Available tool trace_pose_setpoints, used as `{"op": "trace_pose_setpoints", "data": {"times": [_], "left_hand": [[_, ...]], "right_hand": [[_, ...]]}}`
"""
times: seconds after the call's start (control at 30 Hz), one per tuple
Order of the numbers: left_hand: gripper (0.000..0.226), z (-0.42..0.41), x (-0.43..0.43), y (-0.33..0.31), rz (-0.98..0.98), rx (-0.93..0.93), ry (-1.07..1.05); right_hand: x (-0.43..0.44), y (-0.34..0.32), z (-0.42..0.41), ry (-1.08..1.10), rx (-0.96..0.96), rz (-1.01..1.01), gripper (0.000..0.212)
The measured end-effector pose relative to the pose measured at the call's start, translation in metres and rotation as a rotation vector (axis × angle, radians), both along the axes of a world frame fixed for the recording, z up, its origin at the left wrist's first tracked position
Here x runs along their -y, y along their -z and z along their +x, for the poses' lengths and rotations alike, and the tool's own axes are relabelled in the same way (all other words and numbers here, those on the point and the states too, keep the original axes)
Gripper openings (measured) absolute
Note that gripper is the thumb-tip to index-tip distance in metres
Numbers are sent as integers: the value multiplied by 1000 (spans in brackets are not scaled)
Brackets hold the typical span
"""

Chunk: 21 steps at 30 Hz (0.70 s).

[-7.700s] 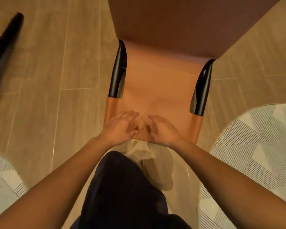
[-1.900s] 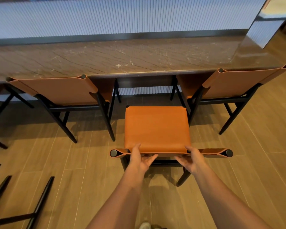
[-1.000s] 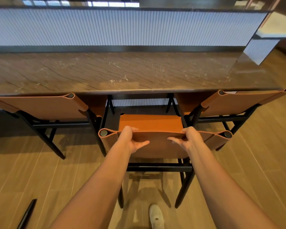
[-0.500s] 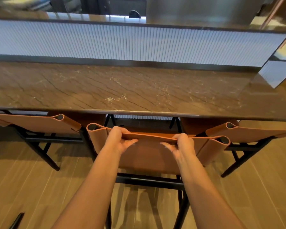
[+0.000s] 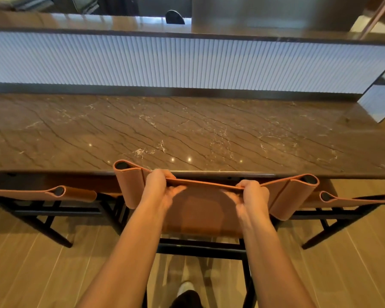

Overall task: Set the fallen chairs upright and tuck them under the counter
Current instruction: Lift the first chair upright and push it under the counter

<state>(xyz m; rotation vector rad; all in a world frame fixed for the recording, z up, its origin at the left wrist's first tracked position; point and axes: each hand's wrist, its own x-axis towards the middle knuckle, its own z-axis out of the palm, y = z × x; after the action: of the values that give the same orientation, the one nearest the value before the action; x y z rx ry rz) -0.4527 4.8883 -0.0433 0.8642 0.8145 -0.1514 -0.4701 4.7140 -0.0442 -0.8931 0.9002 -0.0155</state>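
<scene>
An upright chair with an orange leather backrest and black frame stands right in front of me, its seat hidden beneath the brown marble counter. The top edge of the backrest reaches the counter's front edge. My left hand grips that top edge left of centre. On the same edge, right of centre, my right hand is closed too.
Two matching chairs are tucked in on either side, one at the left and one at the right. A ribbed white panel rises behind the counter. Wood-look floor lies below, with my shoe near the chair's legs.
I have pushed the chair forward with both hands. Its seat has gone out of sight below the counter and the backrest has come up to the counter's edge.
</scene>
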Motion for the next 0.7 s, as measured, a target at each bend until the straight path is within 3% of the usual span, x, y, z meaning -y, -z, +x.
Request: {"op": "trace_pose_setpoints", "data": {"times": [0.23,0.43,0.7], "left_hand": [[22,21,0,-1,33,70,-72],[23,20,-2,31,68,96,-133],[20,15,-22,93,66,15,-18]], "right_hand": [[-1,6,32,-35,87,-55,19],[-7,44,41,-41,88,-144,17],[-13,97,39,-108,24,-109,25]]}}
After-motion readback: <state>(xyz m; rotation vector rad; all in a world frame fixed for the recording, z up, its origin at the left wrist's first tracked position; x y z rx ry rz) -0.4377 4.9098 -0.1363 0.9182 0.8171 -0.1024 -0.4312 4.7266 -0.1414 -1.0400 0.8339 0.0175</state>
